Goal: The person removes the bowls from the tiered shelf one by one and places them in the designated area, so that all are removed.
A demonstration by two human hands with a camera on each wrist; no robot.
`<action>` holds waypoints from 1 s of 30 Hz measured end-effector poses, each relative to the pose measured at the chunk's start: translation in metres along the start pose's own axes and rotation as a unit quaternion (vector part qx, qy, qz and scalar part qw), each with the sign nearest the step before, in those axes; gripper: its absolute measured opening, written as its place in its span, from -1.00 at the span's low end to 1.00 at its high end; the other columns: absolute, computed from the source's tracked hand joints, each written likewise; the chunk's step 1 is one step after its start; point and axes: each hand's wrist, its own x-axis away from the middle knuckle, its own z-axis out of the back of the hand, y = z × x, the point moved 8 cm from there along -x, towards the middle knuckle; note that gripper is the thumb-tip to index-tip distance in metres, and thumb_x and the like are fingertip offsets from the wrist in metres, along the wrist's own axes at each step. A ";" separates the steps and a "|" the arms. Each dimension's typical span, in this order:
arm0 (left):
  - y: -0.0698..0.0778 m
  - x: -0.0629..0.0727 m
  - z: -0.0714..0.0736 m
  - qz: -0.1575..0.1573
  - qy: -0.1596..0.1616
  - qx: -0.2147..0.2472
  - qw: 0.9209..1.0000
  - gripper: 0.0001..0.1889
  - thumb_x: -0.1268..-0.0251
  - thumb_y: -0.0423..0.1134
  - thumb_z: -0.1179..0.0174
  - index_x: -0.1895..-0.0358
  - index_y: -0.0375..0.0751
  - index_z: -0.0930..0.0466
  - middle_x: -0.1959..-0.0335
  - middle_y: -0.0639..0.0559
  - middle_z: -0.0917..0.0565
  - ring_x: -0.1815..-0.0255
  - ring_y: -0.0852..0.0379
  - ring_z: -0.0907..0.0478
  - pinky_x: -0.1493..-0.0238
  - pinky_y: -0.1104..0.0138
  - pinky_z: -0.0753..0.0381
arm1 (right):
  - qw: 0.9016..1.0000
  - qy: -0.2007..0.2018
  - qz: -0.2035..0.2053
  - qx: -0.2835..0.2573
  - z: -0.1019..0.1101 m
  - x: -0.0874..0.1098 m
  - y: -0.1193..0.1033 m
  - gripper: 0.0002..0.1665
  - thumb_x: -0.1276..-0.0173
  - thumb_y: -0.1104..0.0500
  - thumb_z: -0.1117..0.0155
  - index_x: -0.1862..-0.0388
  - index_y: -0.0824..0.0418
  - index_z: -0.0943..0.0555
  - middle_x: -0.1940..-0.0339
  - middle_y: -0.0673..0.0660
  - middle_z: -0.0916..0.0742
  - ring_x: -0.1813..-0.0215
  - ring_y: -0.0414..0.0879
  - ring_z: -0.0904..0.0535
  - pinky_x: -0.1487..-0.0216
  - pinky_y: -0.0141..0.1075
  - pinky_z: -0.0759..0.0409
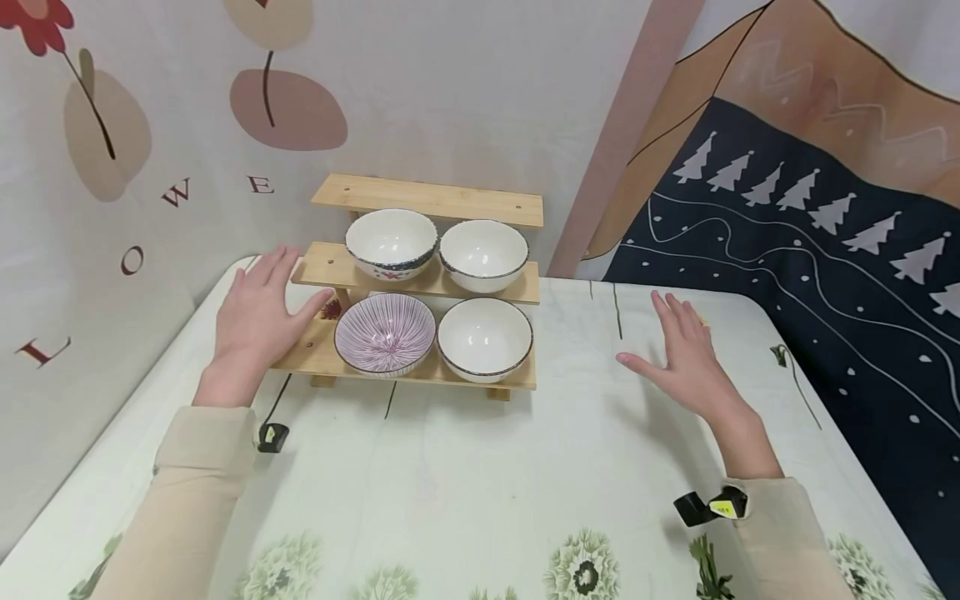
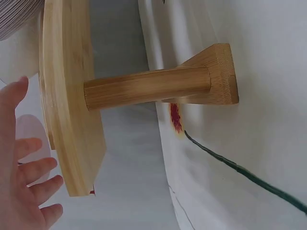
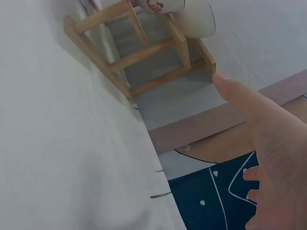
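A three-tier wooden rack [image 1: 427, 198] stands on the table, its top tier bare. On the middle tier sit a white bowl with a blue patterned outside [image 1: 392, 237] and a white bowl with a dark rim [image 1: 483, 250]. The lowest tier bears a purple-striped bowl [image 1: 385, 333] and another white dark-rimmed bowl [image 1: 485, 337]. My left hand [image 1: 258, 312], fingers spread, is at the rack's left side; whether it touches the wood I cannot tell. To the right, apart from the rack, my right hand [image 1: 686, 358] hovers with straight fingers, holding nothing.
A pale cloth with printed flowers covers the table [image 1: 450, 483]. Behind it hangs a printed white curtain [image 1: 480, 92], and a dark tree-patterned cloth [image 1: 787, 250] hangs at the right. Black straps [image 1: 273, 437] sit at the wrists.
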 end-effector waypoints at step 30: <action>-0.007 0.013 0.012 0.058 0.107 0.074 0.990 -0.53 -0.43 -0.06 -0.17 -0.32 -0.16 -0.51 -0.18 -0.33 -0.64 -0.17 -0.37 -0.55 -0.05 -0.23 -0.56 | 0.999 -0.040 -0.013 -0.026 -0.017 0.005 -0.021 0.19 -0.26 -0.38 -0.30 -0.65 0.06 0.02 -0.62 0.29 -0.20 -0.60 0.27 -0.11 -0.52 0.39 -0.20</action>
